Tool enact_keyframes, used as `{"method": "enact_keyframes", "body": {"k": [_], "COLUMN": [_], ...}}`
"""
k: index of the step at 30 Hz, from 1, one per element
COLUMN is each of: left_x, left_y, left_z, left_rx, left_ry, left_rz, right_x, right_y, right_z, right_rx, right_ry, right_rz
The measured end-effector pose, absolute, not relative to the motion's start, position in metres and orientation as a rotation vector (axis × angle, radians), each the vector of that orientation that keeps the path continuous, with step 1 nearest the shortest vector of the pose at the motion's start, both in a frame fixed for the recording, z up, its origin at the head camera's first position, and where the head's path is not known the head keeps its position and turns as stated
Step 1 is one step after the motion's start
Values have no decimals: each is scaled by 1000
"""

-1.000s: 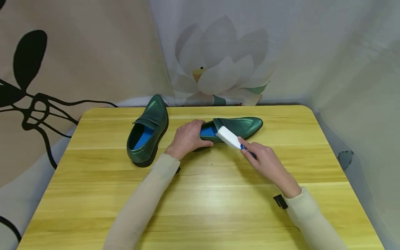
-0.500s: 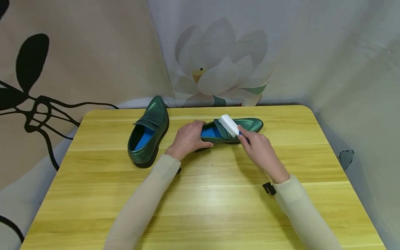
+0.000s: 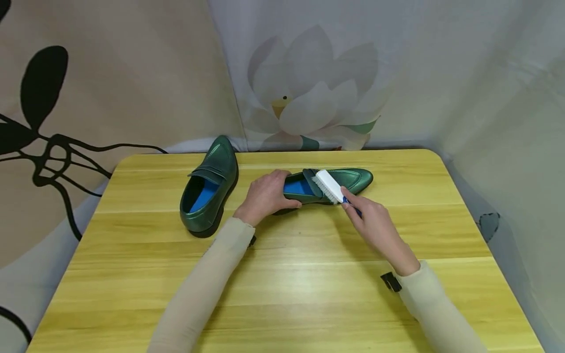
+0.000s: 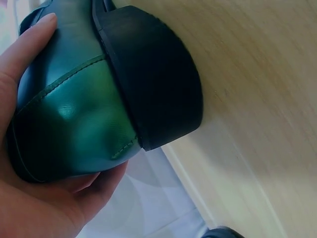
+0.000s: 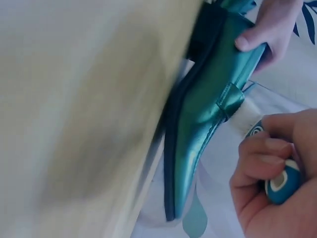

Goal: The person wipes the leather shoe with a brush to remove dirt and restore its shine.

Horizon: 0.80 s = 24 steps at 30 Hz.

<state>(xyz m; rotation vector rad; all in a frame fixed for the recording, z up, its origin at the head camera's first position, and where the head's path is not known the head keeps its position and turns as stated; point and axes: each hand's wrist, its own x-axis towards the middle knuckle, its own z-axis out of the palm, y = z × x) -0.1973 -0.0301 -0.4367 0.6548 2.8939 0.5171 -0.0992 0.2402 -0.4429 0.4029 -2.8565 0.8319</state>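
A green loafer (image 3: 353, 179) with a blue insole lies with its toe to the right. My left hand (image 3: 266, 195) grips it round the heel; in the left wrist view the thumb lies along the side of the green heel (image 4: 84, 119), above the black sole. My right hand (image 3: 375, 223) holds a white brush (image 3: 330, 185) by its blue handle (image 5: 285, 183), fingers curled round it. The bristles are at the strap across the loafer's upper, seemingly touching it. The second green loafer (image 3: 209, 191) stands to the left, toe pointing away, untouched.
Both shoes are on a light wooden table (image 3: 282, 294), near its back edge. Behind it hangs a pale cloth (image 3: 419, 73) printed with a large flower. Black plant shapes (image 3: 44, 88) show on the left of the backdrop.
The brush went from the opening's near edge up over the strap, then back slightly down and towards me. My left hand and both loafers have kept their places.
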Motion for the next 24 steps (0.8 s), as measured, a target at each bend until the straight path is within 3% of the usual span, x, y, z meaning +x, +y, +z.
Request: {"method": "enact_keyframes", "body": {"k": [7,18,24], "left_x": [-199,-199,-200], "left_y": [-30,-28,-31], "left_z": [-433,-435,-435], "left_rx": [663,699,693], "left_ry": [2882,2859,2869], "left_rz": [482,481,495], "right_x": [-83,-143,-120], "right_y": [248,228,237], "right_z": [-448,-433,-439], "right_rx": [437,317,363], "right_ry": [-2819,-2940,-2898], "right_rz": [750,803,790]}}
